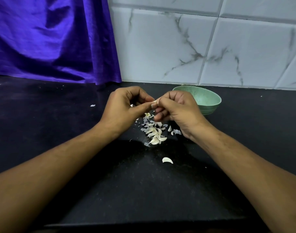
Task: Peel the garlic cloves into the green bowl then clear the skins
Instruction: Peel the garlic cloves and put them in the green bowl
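Nearest lies a loose clove (167, 160), the garlic pile (154, 132) beyond it below the left hand (125, 106) and right hand (177, 110), which together pinch one held clove (156, 100) beside the green bowl (206, 98).

Fingers of the left hand (125, 105) and right hand (179, 109) hide most of the garlic clove (156, 101); only a pale tip shows. The right hand covers the left side of the green bowl (209, 100).
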A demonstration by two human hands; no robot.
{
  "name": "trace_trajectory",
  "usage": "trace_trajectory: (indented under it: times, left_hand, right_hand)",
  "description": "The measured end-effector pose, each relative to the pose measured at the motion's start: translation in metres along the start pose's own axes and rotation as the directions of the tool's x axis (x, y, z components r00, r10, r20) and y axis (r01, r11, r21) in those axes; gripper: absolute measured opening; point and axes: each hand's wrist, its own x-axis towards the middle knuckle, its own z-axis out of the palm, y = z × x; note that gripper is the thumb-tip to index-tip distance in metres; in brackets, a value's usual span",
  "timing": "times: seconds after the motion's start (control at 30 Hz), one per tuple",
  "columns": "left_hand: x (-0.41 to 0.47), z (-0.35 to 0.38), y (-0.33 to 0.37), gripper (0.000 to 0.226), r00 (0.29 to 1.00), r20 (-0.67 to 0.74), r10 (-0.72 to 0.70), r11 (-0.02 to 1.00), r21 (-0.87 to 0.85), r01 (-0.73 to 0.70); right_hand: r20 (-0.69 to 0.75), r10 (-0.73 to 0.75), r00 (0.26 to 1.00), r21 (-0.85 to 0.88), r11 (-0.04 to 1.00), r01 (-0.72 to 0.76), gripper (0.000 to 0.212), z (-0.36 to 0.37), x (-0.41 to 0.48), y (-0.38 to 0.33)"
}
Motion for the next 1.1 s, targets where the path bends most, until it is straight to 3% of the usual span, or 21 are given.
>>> trace_trajectory:
  times: [0.17, 0.47, 0.63, 0.93, 1.1]
  left_hand:
    - [0.002, -0.001, -0.002, 0.015, 0.999, 0.040, -0.029, 0.998, -0.052, 0.031]
    - [0.002, -0.002, -0.004, 0.019, 0.996, 0.088, -0.011, 1.000, -0.005, 0.011]
    - [0.004, -0.003, -0.001, 0.017, 0.994, -0.004, -0.106, 0.977, -0.186, 0.103]
    - [0.002, -0.002, -0.001, 0.018, 0.979, 0.027, -0.203, 0.960, -0.192, 0.204]
    - [0.001, -0.002, -0.001, 0.018, 0.974, 0.036, -0.225, 0.955, -0.191, 0.227]
  right_hand:
    - [0.087, 0.101, 0.991, 0.137, 0.984, -0.112, 0.014, -0.004, 0.001, -0.002]
    - [0.142, 0.069, 0.987, 0.084, 0.993, -0.082, 0.009, -0.011, 0.003, 0.000]
    - [0.161, -0.005, 0.987, -0.107, 0.994, 0.023, 0.003, -0.011, 0.004, 0.006]
    - [0.131, -0.061, 0.989, -0.292, 0.951, 0.097, 0.007, -0.023, 0.008, 0.005]
    - [0.149, -0.083, 0.985, -0.457, 0.878, 0.143, 0.006, -0.023, 0.009, 0.004]
